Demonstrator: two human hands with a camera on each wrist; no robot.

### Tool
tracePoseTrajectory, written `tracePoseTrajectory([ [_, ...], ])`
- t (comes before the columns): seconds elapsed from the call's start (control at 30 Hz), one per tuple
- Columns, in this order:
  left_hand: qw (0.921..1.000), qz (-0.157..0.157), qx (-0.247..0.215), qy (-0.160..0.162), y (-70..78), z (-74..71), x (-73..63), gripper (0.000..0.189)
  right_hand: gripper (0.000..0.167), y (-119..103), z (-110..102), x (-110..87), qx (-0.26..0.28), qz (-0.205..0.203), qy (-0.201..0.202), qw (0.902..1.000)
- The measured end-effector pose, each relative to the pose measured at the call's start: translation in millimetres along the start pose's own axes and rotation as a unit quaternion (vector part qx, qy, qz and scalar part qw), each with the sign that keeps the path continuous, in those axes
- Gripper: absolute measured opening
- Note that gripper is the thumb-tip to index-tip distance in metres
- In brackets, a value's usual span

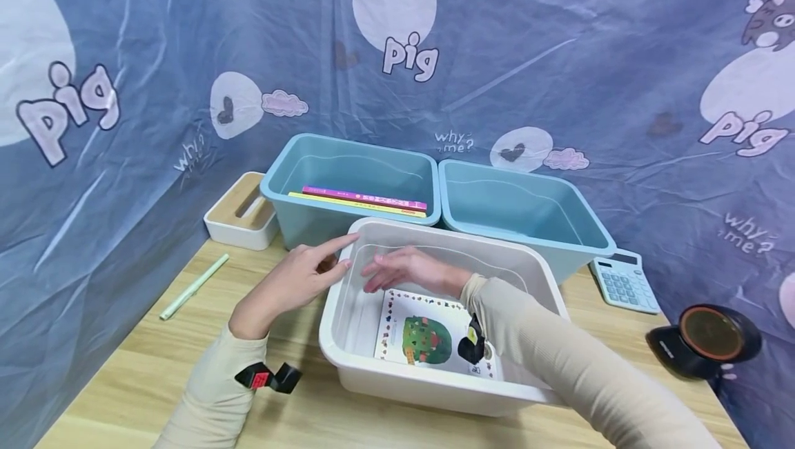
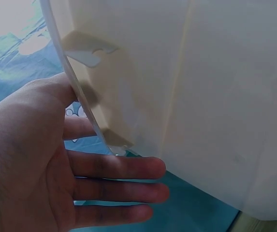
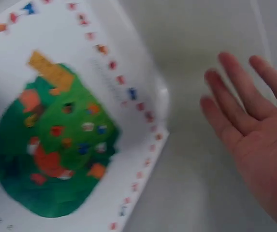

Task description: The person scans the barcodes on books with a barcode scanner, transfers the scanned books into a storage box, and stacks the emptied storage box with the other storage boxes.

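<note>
A white plastic bin (image 1: 435,383) stands at the front of the table. Inside it, flat on the bottom, lies a white picture book (image 1: 428,332) with a green figure on its cover and a border of small prints. My left hand (image 1: 298,276) is at the bin's left rim, thumb and index finger touching the edge; in the left wrist view the other fingers (image 2: 121,190) stretch straight along the outside wall. Above the book, within the bin, my right hand (image 1: 413,270) hovers with its fingers extended, apart from the book and holding nothing.
Behind stand two blue bins; the left bin (image 1: 279,204) holds pink and yellow books (image 1: 366,199), while the right bin (image 1: 528,238) shows none. A tissue box (image 1: 239,228) and green pen (image 1: 194,287) lie left; a calculator (image 1: 624,282) and black round device (image 1: 704,341) sit right.
</note>
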State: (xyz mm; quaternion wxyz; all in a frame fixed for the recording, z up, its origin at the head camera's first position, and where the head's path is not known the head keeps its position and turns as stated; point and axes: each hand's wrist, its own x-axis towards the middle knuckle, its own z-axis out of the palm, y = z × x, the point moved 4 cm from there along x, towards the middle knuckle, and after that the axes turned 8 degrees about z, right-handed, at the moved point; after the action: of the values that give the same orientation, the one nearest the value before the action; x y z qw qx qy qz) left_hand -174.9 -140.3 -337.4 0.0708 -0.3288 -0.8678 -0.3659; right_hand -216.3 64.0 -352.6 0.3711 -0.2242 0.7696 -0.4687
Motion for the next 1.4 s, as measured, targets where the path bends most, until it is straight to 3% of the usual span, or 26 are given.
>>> tracePoseTrajectory([
  [0.23, 1.0, -0.007, 0.002, -0.003, -1.4, 0.2, -1.8, 0.049, 0.059, 23.2, 4.1, 5.4, -0.011, 0.033, 0.003, 0.9994],
  [0.5, 1.0, -0.001, 0.005, 0.002, -1.1, 0.6, -1.2, 0.048, 0.076, 40.7, 12.4, 2.9, -0.079, 0.116, -0.002, 0.9901],
  [0.73, 1.0, 0.0, 0.003, 0.003, -0.5, 0.5, -0.5, 0.048, 0.076, 41.9, 14.5, 2.6, -0.08, 0.131, 0.002, 0.9881],
  [0.9, 1.0, 0.001, 0.007, 0.003, -0.4, 0.9, -1.2, 0.048, 0.074, 39.2, 16.8, 2.3, -0.082, 0.117, -0.007, 0.9896],
  [1.4, 1.0, 0.003, 0.004, 0.003, -0.3, 1.1, -1.7, 0.048, 0.074, 40.7, 14.1, 2.5, -0.094, 0.116, 0.021, 0.9886],
])
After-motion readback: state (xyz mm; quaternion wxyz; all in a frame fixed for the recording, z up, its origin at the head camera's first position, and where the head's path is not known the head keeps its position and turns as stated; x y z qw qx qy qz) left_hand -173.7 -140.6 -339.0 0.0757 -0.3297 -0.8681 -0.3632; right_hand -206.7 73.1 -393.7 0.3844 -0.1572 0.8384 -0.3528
